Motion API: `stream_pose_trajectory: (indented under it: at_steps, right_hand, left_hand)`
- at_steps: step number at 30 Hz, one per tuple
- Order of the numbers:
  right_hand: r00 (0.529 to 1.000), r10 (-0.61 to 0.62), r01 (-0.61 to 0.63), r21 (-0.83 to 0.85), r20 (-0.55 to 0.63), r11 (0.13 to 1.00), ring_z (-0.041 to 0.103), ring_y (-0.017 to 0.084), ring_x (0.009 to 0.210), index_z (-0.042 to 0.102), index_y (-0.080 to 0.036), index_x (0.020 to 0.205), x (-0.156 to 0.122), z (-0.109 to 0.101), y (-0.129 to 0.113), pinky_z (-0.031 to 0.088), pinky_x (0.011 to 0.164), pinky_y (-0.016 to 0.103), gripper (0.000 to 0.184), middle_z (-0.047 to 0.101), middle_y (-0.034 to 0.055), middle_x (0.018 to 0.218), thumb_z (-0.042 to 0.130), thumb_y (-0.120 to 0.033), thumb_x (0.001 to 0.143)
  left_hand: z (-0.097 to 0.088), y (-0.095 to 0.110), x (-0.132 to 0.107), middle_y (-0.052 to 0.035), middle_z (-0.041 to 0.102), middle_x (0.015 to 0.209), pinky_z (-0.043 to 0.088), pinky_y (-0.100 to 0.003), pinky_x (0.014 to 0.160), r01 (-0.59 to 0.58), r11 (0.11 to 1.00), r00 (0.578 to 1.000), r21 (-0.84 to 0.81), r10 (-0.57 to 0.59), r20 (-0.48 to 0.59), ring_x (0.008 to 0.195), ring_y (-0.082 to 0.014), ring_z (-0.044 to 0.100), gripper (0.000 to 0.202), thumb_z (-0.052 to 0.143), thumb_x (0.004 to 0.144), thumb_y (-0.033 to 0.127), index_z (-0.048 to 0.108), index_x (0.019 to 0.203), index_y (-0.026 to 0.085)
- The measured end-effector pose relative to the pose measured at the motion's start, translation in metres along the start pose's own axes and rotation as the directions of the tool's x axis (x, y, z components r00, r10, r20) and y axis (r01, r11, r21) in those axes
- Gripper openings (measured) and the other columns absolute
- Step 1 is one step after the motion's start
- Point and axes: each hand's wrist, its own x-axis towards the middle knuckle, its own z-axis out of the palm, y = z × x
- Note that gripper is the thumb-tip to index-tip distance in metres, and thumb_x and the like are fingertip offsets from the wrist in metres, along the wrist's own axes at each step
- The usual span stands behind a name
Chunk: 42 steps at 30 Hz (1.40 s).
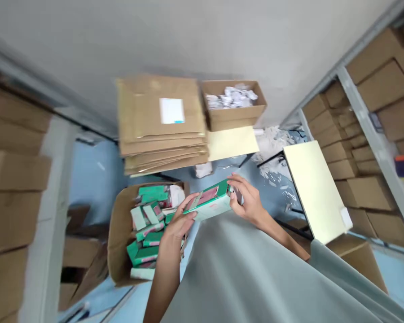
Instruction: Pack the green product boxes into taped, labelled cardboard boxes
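The left hand [177, 226] grasps the left end of a green-and-white box [210, 204], with its thumb on the near side and its fingers curled around that end. The right hand [247, 199] grips the opposite end, fingers bent over the upper edge and thumb against the end; whether the flap there is open, I cannot tell. The box is held slightly tilted in front of the person's grey garment [239, 269], its green face with a pink panel turned upward.

Just beside the left forearm, a large open carton [116, 233] contains many similar green-and-white packs [153, 239], lying jumbled at several angles.

Beyond the hands, a stack of flat brown cardboard [141, 116] lies on a pale table [232, 142], and the top piece bears 1 white label [172, 111]. To its right, on the same table, stands an open brown box [234, 119] filled with crumpled white material [234, 98].

Farther right is a 2nd pale table [311, 188], with a small white item [346, 218] at its near edge. White and clear wrapping [276, 152] lies on the blue floor [97, 163] between the 2 tables. Shelving loaded with brown cartons [372, 193] lines both sides, and a plain grey wall [202, 36] closes off the far side.
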Motion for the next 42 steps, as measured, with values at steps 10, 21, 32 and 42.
stream_pose_trajectory:
  at_steps: [10, 21, 32, 42]
  right_hand:
    - [0.944, 0.231, -0.293, -0.278, -0.235, 0.915, 0.079, 0.028, 0.137, 0.079, -0.030, 0.130, -0.099, -0.238, 0.079, 0.070, 0.116, 0.044, 0.024, 0.083, 0.0100, 0.136, 0.069, -0.021, 0.109]
    - [0.704, 0.382, -0.641, -0.304, -0.598, 0.705, 0.082, 0.026, 0.130, 0.077, -0.029, 0.137, -0.141, -0.314, 0.147, 0.069, 0.118, 0.040, 0.026, 0.083, 0.0087, 0.137, 0.068, -0.024, 0.113]
    - [0.548, 0.531, -0.822, -0.300, -0.646, 0.484, 0.082, 0.024, 0.126, 0.077, -0.030, 0.134, -0.068, -0.369, 0.205, 0.072, 0.108, 0.035, 0.021, 0.081, 0.0087, 0.136, 0.064, -0.028, 0.117]
    - [0.377, 0.573, -0.917, -0.205, -0.727, 0.343, 0.079, 0.021, 0.130, 0.078, -0.028, 0.129, -0.021, -0.393, 0.238, 0.070, 0.109, 0.034, 0.024, 0.079, 0.0096, 0.136, 0.056, -0.026, 0.120]
  left_hand:
    - [0.236, -0.071, 0.094, -0.0116, 0.084, 0.126, 0.068, -0.039, 0.088, 0.132, 0.940, 0.947, 0.314, -0.214, 0.241, 0.113, -0.0376, 0.081, 0.081, 0.108, 0.045, 0.032, 0.080, 0.120, 0.027]
    - [0.410, -0.080, 0.182, -0.0123, 0.084, 0.125, 0.069, -0.035, 0.080, 0.158, 0.784, 0.854, 0.600, -0.413, 0.316, 0.111, -0.0378, 0.081, 0.080, 0.110, 0.040, 0.026, 0.082, 0.114, 0.027]
    - [0.562, -0.073, 0.324, -0.0108, 0.085, 0.116, 0.069, -0.035, 0.079, 0.130, 0.617, 0.660, 0.776, -0.638, 0.397, 0.107, -0.0368, 0.083, 0.084, 0.113, 0.037, 0.029, 0.080, 0.114, 0.027]
    - [0.663, -0.075, 0.390, -0.0088, 0.085, 0.108, 0.068, -0.028, 0.069, 0.105, 0.475, 0.497, 0.874, -0.786, 0.367, 0.098, -0.0325, 0.083, 0.079, 0.114, 0.038, 0.029, 0.083, 0.110, 0.028]
